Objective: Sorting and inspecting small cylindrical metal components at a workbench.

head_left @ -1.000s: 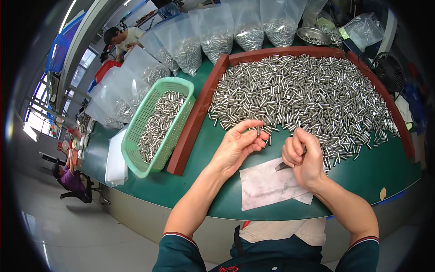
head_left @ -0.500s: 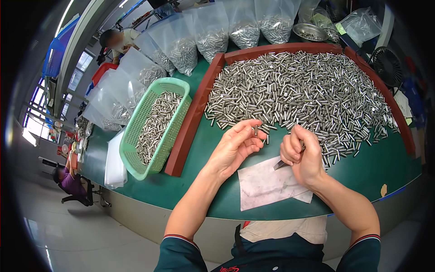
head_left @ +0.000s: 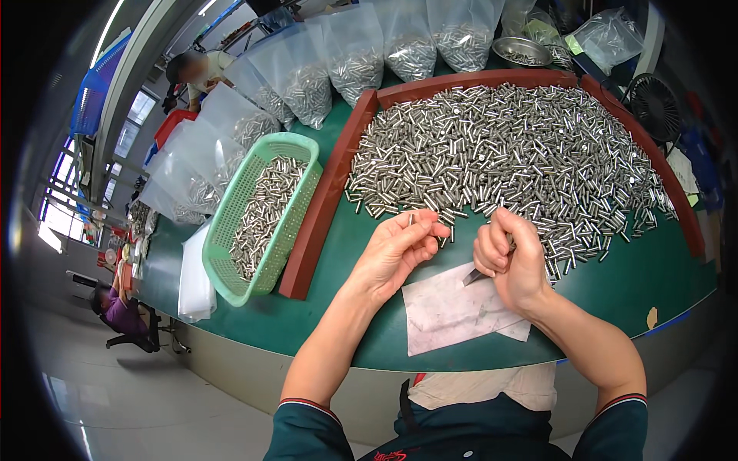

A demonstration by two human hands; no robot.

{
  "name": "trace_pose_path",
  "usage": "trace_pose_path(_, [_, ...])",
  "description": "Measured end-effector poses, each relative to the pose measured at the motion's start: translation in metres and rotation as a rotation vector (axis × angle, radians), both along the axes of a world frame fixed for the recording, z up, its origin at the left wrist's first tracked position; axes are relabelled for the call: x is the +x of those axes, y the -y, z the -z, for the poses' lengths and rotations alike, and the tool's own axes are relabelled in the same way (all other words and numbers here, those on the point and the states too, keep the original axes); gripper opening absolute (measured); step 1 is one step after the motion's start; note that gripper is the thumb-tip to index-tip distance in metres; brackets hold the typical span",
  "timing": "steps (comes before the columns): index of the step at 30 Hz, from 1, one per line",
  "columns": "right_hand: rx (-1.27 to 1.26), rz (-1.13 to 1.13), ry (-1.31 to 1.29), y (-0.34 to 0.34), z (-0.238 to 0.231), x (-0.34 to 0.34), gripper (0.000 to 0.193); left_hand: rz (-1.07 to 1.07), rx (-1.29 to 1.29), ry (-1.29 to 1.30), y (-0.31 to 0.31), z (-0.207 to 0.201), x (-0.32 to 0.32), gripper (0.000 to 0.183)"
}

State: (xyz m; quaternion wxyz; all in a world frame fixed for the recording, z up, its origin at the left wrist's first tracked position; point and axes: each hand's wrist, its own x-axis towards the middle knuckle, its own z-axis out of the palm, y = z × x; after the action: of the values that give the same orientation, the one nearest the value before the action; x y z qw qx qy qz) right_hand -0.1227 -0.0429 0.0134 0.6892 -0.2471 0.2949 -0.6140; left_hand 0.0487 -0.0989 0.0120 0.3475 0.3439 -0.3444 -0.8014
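My left hand [head_left: 396, 250] is raised in front of the pile of short metal pins [head_left: 507, 146], its thumb and fingers pinched on a small metal pin [head_left: 411, 220]. Fingers hide most of that pin. Close by on the right, my right hand [head_left: 509, 257] is curled into a loose fist. Out of its lower side sticks the end of a dark flat metal tool [head_left: 473, 277]; the rest is covered by the palm. A small shiny tip shows at the right thumb and forefinger, too small to make out. Beneath the right hand lies a stained white cloth [head_left: 438, 319].
Dark red wooden rails [head_left: 327, 203] frame the pins on the green table [head_left: 369, 338]. Left of them stands a green basket [head_left: 304, 207] of pins. Clear bags [head_left: 346, 58] of pins line the back. A metal bowl [head_left: 523, 52] and a black fan [head_left: 653, 107] stand far right.
The left fingers have shifted around the pin, which stood out more at the fingertips before and is now mostly covered. My right hand has barely moved.
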Motion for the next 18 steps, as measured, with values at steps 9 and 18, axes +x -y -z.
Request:
trace_pose_path(9, [-0.01,-0.004,-0.002,0.0,0.0,0.0,0.039,-0.207,-0.215,0.223,0.008,-0.005,0.009,0.032])
trace_pose_path(18, [-0.005,-0.002,-0.009,0.0,0.0,0.0,0.04,-0.211,-1.001,1.192,0.003,0.003,-0.003,0.026])
